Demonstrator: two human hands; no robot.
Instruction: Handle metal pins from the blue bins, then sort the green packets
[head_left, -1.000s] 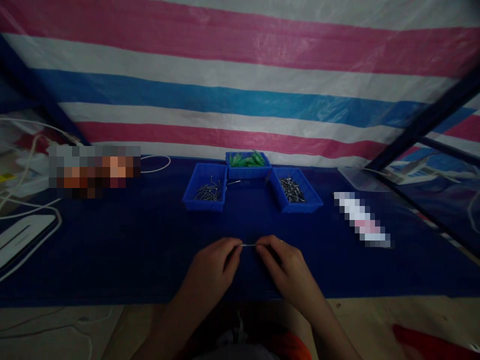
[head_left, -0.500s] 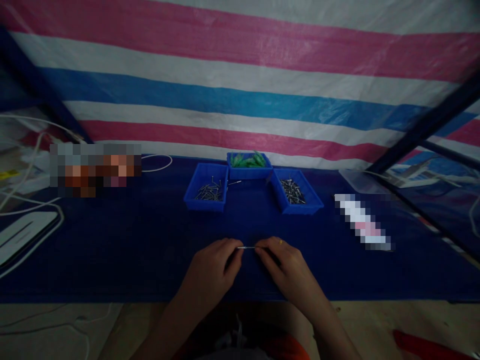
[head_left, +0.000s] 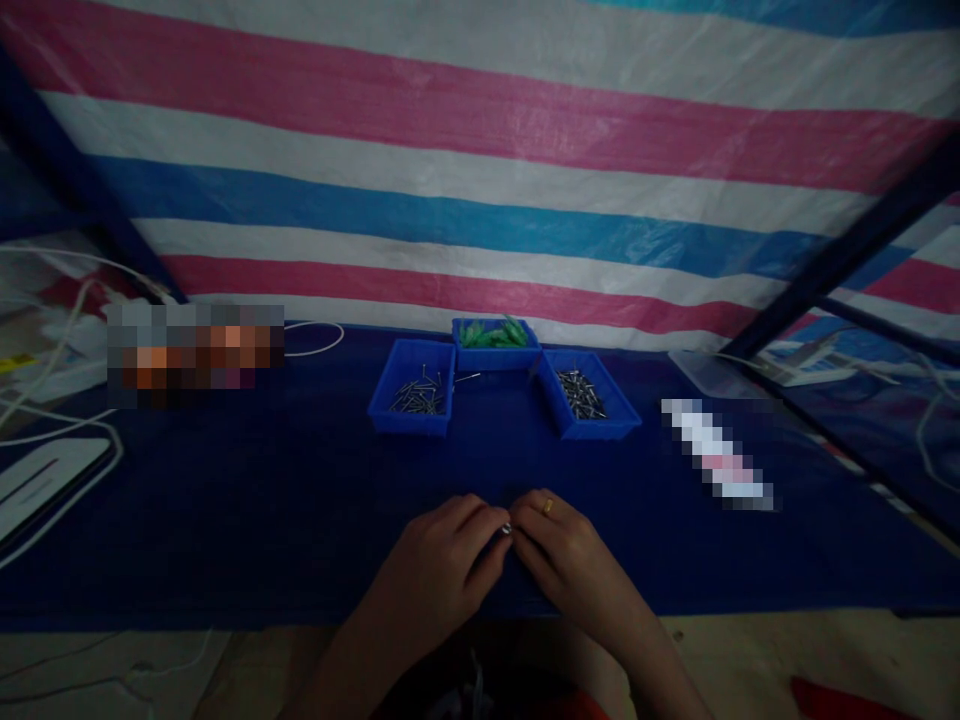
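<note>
Close to the table's front edge, my left hand [head_left: 456, 548] and my right hand [head_left: 564, 545] meet with thumbs and forefingers pinched together. A small shiny bit of a thin metal pin [head_left: 507, 529] shows between the fingertips, and the fingers hide the rest of it. Both hands appear to grip this pin, one from each side. Beyond them stand a blue bin [head_left: 411, 420] of thin nail-like metal pins [head_left: 420, 396] on the left and a blue bin [head_left: 600, 428] of short metal pieces [head_left: 581, 394] on the right.
A third blue bin [head_left: 495, 359] with green pieces [head_left: 491, 333] stands at the back of the blue table [head_left: 262, 500]. One loose pin [head_left: 468, 377] lies beside the left bin. A white device [head_left: 56, 480] and cables are at left, a clear plastic tray [head_left: 709, 372] at right.
My hands have come together, so the pin that spanned the gap between them is now mostly covered by fingers. The view has tilted up slightly, and the bins appear a little lower.
</note>
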